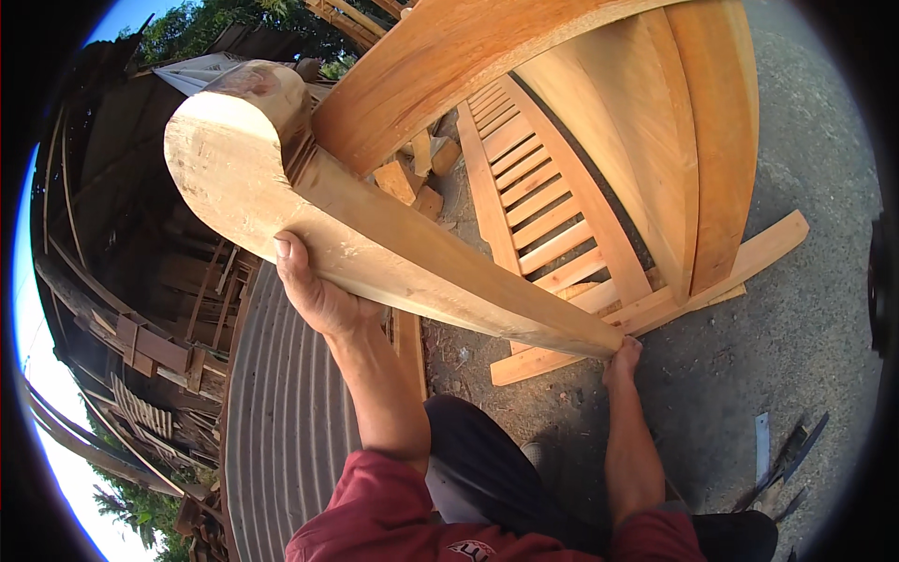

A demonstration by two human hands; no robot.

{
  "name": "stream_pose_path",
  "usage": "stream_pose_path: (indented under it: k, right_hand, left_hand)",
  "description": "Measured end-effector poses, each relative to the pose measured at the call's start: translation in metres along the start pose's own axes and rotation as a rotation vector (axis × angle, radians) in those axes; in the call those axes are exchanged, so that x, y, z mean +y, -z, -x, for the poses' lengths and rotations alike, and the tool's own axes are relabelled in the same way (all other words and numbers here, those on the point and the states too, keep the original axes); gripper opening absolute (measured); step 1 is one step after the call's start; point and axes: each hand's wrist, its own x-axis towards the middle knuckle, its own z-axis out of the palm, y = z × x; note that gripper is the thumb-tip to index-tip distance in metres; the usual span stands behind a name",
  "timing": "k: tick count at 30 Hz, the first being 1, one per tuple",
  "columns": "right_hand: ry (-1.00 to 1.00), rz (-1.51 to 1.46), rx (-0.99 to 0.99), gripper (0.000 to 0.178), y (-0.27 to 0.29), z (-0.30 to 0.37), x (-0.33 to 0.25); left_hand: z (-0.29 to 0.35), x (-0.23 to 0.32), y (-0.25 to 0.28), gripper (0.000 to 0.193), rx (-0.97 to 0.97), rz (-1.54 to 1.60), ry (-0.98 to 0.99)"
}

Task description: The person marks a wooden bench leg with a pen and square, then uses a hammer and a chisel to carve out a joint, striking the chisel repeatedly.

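Note:
A long, pale wooden post (403, 248) with a thick, rounded scroll-like end slants across the view, from upper left down to the right. My left hand (323, 298) is closed around its lower edge near the rounded end, thumb lying along the face and fingers hidden underneath. At the narrow lower end, my right hand (622, 362) closes on the post's tip. A broad orange-brown board (468, 61) meets the post beside the rounded end; how they are joined cannot be seen.
Behind the post leans a slatted wooden panel (552, 201). A large wooden panel (655, 122) stands at upper right, above a wooden beam (768, 248) on the ground. Corrugated sheet (286, 393) lies left. A metal strip (762, 448) and dark blades (803, 450) lie lower right.

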Motion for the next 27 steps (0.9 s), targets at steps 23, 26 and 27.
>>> stream_pose_path:
  k: [23, 26, 27]
  right_hand:
    - [0.146, -0.001, 0.198, 0.014, -0.019, 0.031, -0.024]
    - [0.132, -0.01, 0.181, 0.013, -0.028, 0.045, -0.03]
    - [0.125, -0.004, 0.185, 0.013, -0.028, 0.047, -0.033]
  left_hand:
    - [-0.012, 0.014, -0.004, 0.094, -0.022, -0.1, 0.187]
    - [-0.017, 0.021, -0.005, 0.095, -0.016, -0.152, 0.169]
    - [-0.018, 0.024, -0.003, 0.093, -0.026, -0.171, 0.183]
